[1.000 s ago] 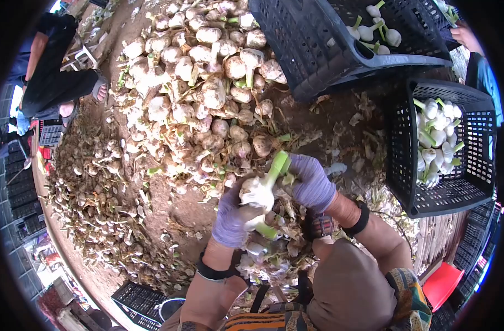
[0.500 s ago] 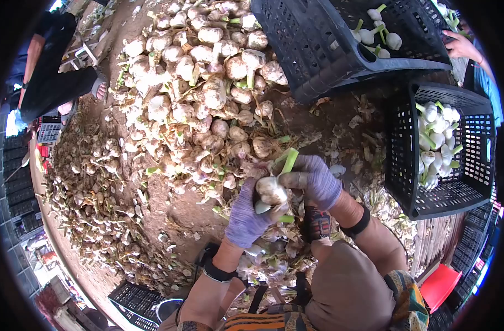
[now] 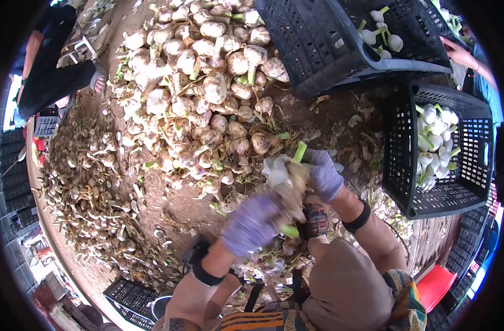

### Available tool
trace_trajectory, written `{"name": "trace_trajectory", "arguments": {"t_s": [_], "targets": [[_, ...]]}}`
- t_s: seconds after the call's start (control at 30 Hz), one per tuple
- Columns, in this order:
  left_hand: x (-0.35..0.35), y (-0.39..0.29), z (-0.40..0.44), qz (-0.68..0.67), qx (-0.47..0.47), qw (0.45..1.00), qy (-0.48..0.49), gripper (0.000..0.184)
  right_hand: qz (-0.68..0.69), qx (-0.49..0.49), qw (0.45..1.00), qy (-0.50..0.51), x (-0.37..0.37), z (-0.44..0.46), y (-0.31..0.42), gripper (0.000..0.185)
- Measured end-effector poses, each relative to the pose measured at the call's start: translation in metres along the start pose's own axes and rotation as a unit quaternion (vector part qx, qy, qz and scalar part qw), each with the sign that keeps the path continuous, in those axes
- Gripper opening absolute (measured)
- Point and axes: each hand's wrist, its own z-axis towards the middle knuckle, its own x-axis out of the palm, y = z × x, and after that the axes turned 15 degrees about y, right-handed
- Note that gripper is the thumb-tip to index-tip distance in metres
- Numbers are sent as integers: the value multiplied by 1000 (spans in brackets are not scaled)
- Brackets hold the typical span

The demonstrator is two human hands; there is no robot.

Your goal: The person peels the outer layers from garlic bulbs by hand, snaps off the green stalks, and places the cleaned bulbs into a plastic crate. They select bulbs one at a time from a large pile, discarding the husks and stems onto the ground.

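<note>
Both my hands wear thin purple gloves and meet around garlic at the centre, in front of my knees. My right hand (image 3: 325,175) is closed on a garlic bulb (image 3: 288,179) with a green stem pointing up. My left hand (image 3: 253,223) is smeared by motion at the bulb's lower left, so its fingers are not clear. A second green stem (image 3: 289,230) sticks out below, and its bulb is hidden. Ahead lies a large pile of unpeeled garlic (image 3: 213,88). Peeled white bulbs (image 3: 437,140) lie in the black crate (image 3: 398,165) at the right.
Another black crate (image 3: 318,49) with a few bulbs stands tilted at the top right. Beside it is a person's hand (image 3: 459,54). Someone in dark trousers (image 3: 59,85) is at the upper left. Garlic scraps (image 3: 92,187) cover the left ground. A red object (image 3: 437,287) sits lower right.
My left hand has moved slightly down, away from the bulb's top, and is blurred. Loose papery skin now shows around the bulb. The other person's hand reaches further in at the right crates.
</note>
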Motion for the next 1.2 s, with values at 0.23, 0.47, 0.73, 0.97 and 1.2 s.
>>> {"name": "trace_trajectory", "arguments": {"t_s": [0.23, 0.47, 0.73, 0.97, 1.2], "targets": [[61, 26, -37, 120, -184, 906, 362, 25, 119, -17, 992, -33, -4, -7, 22, 17], [5, 12, -16, -356, -263, 892, -94, 25, -167, -143, 975, 31, 10, -11, 7, 24], [27, 28, 10, -724, -248, 631, -128, 19, -577, -332, 746, 11, 20, -12, 10, 30], [40, 30, 4, -757, -191, 611, -126, 21, -468, -268, 839, -73, 17, -13, 13, 26], [30, 26, 9, -765, -251, 577, -138, 16, -519, -306, 797, -54, 19, -10, 6, 27]]}}
